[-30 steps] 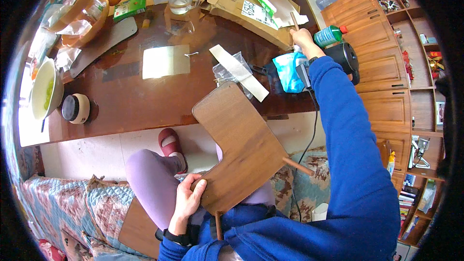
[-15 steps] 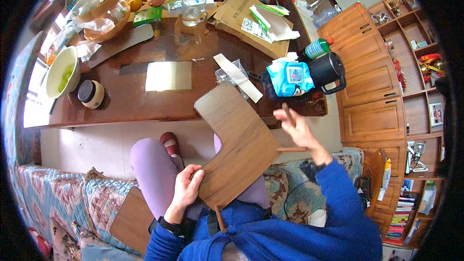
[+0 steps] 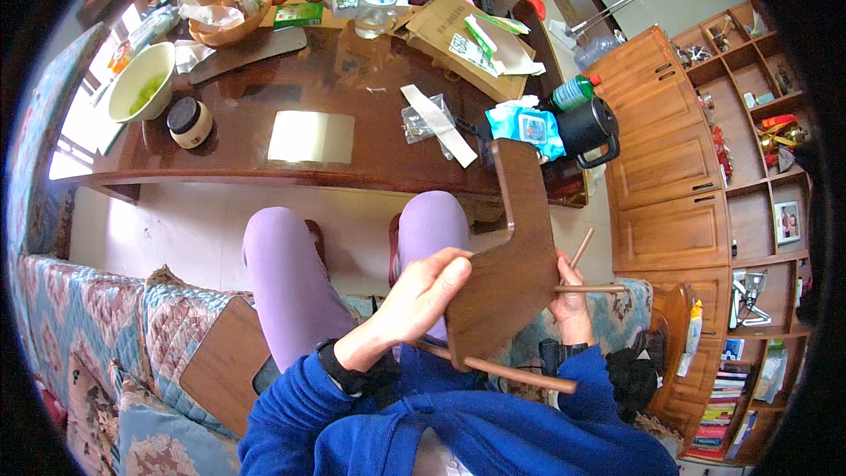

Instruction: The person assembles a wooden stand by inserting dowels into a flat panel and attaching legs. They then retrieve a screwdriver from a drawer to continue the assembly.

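Panel (image 3: 518, 238), L-shaped, brown wood-grain: steeply tilted, between the two hands. Left hand (image 3: 425, 289): clamped over its left edge, thumb uppermost. Right hand (image 3: 571, 296): beside its right edge, curled around a slim dowel (image 3: 582, 248); fingers partly hidden, panel contact cannot be told. Second dowel (image 3: 599, 288): jutting rightward, near that hand.

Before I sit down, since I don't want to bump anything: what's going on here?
A seated person holds a tilted L-shaped wooden board: left hand on its left edge, right hand at its right edge. One wooden rod crosses by the board's lower end, a second rod juts sideways across the right hand, and a third rod slants up, apparently in that hand's fingers. Another wooden board lies on the sofa to the left; a blue packet and black jug sit on the table ahead.
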`<state>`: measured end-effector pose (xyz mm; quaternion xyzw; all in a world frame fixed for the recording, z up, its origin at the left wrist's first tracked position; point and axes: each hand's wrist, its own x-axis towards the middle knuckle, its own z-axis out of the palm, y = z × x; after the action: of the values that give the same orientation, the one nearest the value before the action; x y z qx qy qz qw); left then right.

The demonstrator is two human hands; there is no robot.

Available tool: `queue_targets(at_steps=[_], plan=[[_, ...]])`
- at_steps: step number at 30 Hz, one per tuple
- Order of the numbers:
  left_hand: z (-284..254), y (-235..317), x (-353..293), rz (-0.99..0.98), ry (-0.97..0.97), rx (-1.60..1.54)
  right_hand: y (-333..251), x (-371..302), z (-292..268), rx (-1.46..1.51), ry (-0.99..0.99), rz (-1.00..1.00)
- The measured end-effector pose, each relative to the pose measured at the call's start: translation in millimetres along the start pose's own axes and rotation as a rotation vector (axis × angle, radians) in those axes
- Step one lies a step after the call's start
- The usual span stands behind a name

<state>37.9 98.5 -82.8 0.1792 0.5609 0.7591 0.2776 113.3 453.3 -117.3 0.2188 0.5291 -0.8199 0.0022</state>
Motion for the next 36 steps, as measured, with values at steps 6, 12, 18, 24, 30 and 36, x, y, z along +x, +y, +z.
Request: queue_targets(at_steps=[6,12,18,24,30,36], plan=[[-4,-13,4,0.147,-0.111,-0.060,3,-18,-23,0.065,0.002,-0.051],[-38,-50,-14,0.067,0.062,-0.082,5,-11,-32,0.267,-0.143,-0.009],[-38,-64,-31,0.023,-0.031,-0.013,13,-17,-17,0.301,0.101,-0.019],[-58,-71,-39,-0.043,-0.006,0.177,18,-2,-3,0.153,0.078,-0.059],[-78,-84,-68,-0.108,0.177,0.058,51,8,27,0.068,-0.019,-0.034],[-78,-82,-80,-0.173,0.294,-0.130,80,21,54,0.040,-0.052,0.008]])
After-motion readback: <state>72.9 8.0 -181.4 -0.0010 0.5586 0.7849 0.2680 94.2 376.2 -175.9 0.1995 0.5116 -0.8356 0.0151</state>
